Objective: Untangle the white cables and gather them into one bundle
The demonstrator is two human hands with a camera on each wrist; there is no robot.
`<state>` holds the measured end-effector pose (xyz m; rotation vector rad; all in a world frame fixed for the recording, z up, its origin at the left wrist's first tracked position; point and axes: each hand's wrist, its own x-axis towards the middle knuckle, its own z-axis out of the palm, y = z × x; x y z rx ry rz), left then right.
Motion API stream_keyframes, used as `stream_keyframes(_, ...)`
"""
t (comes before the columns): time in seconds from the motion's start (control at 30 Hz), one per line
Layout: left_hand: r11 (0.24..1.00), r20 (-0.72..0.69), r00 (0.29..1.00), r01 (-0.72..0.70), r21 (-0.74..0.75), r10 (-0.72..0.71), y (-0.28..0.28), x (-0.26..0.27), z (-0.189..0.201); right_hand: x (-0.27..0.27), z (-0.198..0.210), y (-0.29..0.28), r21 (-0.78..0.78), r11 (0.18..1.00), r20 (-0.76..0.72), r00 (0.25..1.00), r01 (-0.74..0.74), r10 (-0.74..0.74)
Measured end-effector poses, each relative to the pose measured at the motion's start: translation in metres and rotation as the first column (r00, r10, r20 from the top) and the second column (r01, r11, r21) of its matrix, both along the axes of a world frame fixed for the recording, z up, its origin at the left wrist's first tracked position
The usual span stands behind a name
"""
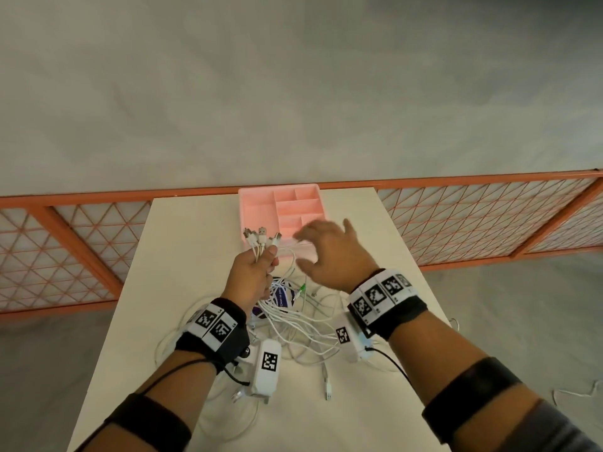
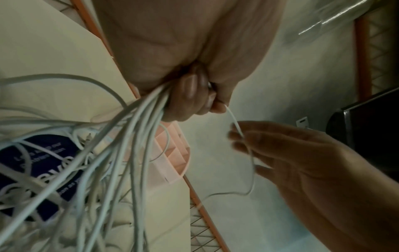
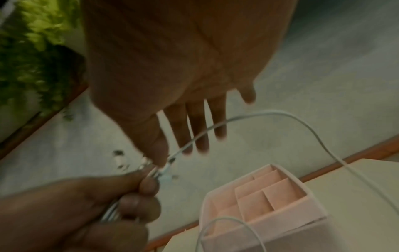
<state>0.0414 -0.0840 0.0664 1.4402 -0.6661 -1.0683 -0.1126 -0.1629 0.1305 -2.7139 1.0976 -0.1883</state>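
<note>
My left hand point(image 1: 266, 260) is raised above the table and grips a bunch of white cables point(image 1: 261, 239) just below their plugs, which stick up past the fist. The strands hang from the left hand point(image 2: 194, 97) into a loose tangle point(image 1: 293, 318) on the table. My right hand point(image 1: 310, 247) hovers just to the right with its fingers spread and straight. One thin white cable point(image 2: 251, 162) runs from the left fist across the right hand's fingertips point(image 2: 236, 134). In the right wrist view that cable point(image 3: 302, 122) arcs over the straight fingers point(image 3: 200, 136).
A pink compartment tray point(image 1: 251, 203) stands at the table's far edge, right behind both hands. A round dark-blue labelled item point(image 1: 280, 296) lies under the tangle. A loose plug point(image 1: 328, 391) lies near the front. An orange mesh fence point(image 1: 473, 216) runs behind the table point(image 1: 195, 239).
</note>
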Motion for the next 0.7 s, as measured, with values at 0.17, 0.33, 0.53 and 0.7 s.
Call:
stream_keyframes(0.17, 0.998, -0.001, 0.998, 0.058, -0.021, -0.058, 0.001, -0.008, 0.006, 0.013, -0.002, 0.009, 0.300, 0.948, 0.162, 0.985, -0.109, 0.061)
stream_keyframes(0.33, 0.999, -0.108, 0.994, 0.012, 0.037, -0.008, 0.012, 0.006, -0.010, -0.001, 0.028, -0.022, 0.416, 0.907, 0.610, 0.718, 0.071, -0.336)
stream_keyframes(0.53, 0.993, -0.052, 0.999, -0.003, 0.114, 0.009, 0.021, 0.013, -0.033, -0.044, 0.054, -0.062, 0.446, 0.841, 0.753, 0.381, 0.305, -0.537)
stream_keyframes(0.7, 0.982, 0.113, 0.993, 0.008, 0.190, -0.030, 0.016, 0.019, -0.045, -0.083, 0.051, -0.081, 0.543, 0.734, 0.790, 0.050, 0.407, -0.612)
